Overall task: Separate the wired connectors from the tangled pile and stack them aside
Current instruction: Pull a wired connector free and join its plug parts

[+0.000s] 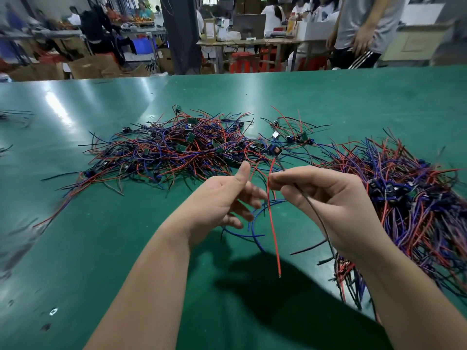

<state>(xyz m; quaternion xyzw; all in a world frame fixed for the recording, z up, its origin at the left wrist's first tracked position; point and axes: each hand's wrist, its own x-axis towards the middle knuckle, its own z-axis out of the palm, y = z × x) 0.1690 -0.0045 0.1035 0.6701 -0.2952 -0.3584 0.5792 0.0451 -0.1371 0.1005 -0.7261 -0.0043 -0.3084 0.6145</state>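
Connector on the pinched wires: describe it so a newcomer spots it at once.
On the green table, look between the central tangled pile and the sorted heap. Above the right hand, the blue connector is the one whose red wire that hand pinches.

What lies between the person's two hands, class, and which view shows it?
The head view shows a red wire hanging between the left hand and the right hand, which pinches it; blue wires lie on the table beneath.
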